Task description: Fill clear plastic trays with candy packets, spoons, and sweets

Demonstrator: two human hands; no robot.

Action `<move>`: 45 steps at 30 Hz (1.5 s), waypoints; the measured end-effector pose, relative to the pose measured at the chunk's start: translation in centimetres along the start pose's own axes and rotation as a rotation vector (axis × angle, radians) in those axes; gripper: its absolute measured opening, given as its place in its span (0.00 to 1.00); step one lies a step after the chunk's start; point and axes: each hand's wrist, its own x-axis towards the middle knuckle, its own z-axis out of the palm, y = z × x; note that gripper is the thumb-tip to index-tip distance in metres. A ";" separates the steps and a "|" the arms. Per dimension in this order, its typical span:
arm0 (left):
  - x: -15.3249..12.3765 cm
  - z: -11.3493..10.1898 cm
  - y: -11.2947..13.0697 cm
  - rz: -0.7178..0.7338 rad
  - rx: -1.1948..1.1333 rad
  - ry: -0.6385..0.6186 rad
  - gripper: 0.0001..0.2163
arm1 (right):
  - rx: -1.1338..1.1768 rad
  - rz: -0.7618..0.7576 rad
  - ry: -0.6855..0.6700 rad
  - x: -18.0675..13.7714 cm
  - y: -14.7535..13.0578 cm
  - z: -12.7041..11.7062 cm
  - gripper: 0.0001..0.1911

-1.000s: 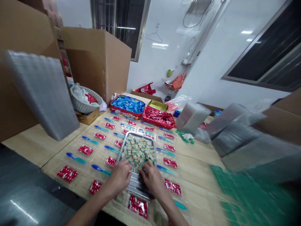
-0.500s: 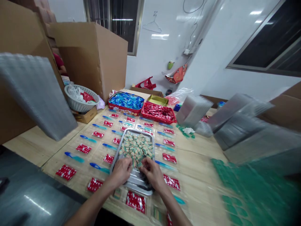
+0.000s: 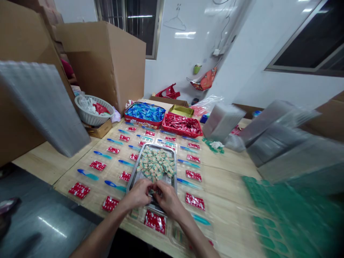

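Observation:
A metal tray (image 3: 131, 179) lies on the table before me, with a heap of small green-and-tan squares (image 3: 156, 163) in its far part. Over the tray's near part, my left hand (image 3: 140, 193) and my right hand (image 3: 166, 195) meet, fingers curled and fingertips together. Between them a bit of green and tan shows, pinched by both hands; how many squares are there is hidden by the fingers. Around the tray lie clear plastic trays with blue brushes (image 3: 115, 185) and red white-dotted packets (image 3: 155, 221). Under my right forearm, a few striped green-and-tan pieces (image 3: 177, 234) sit in a clear compartment.
Behind the rows stand a tin of blue brushes (image 3: 145, 111) and a red basket of red packets (image 3: 182, 124). Stacks of clear plastic (image 3: 223, 122) stand right, near green sheets (image 3: 290, 211). A tall plastic stack (image 3: 45, 104) and cardboard boxes (image 3: 126, 64) rise on the left.
My hands have come together; the right hand has moved left, away from the heap's near edge, to meet the left over the tray's near part. The view has shifted slightly.

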 end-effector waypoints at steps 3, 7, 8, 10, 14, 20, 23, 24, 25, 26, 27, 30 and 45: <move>-0.3 0.3 0.2 0.004 0.055 0.031 0.11 | 0.008 -0.025 -0.002 -0.2 -0.4 -0.2 0.15; -0.5 0.9 -0.1 0.032 0.110 0.088 0.11 | -0.040 -0.015 0.013 -0.9 0.2 -0.5 0.17; -0.6 1.0 -0.2 0.039 0.111 0.091 0.11 | -0.053 -0.009 0.023 -1.0 0.4 -0.5 0.17; -0.6 1.0 -0.4 0.056 0.105 0.090 0.10 | -0.072 0.018 0.038 -1.2 1.0 -0.5 0.15; -0.6 1.0 -0.4 0.059 0.082 0.084 0.10 | -0.028 0.129 0.066 -0.9 1.6 -0.5 0.11; -0.8 1.3 -0.5 0.043 0.057 0.090 0.11 | -0.012 0.199 0.079 0.1 1.0 -0.6 0.09; -0.8 1.3 -0.6 0.038 0.033 0.094 0.12 | -0.063 0.171 0.104 0.1 0.4 -0.8 0.11; -0.8 1.4 -0.7 0.036 0.024 0.092 0.12 | -0.070 0.137 0.128 0.0 0.3 -0.8 0.12; -0.8 1.4 -0.8 0.030 0.015 0.087 0.12 | -0.070 0.103 0.144 -0.1 0.1 -0.9 0.14; -0.8 1.4 -0.8 0.019 0.005 0.082 0.12 | -0.064 0.082 0.144 -0.3 0.0 -1.0 0.16; -0.7 1.4 -0.8 0.007 -0.005 0.080 0.11 | -0.055 0.076 0.127 -0.5 -0.1 -1.0 0.18; -0.5 1.3 -0.6 -0.025 -0.019 0.080 0.11 | -0.035 0.099 0.044 -0.9 -0.1 -0.8 0.20; -0.7 1.0 0.5 -0.002 0.048 0.111 0.13 | 0.051 0.144 0.078 -0.7 0.2 0.4 0.19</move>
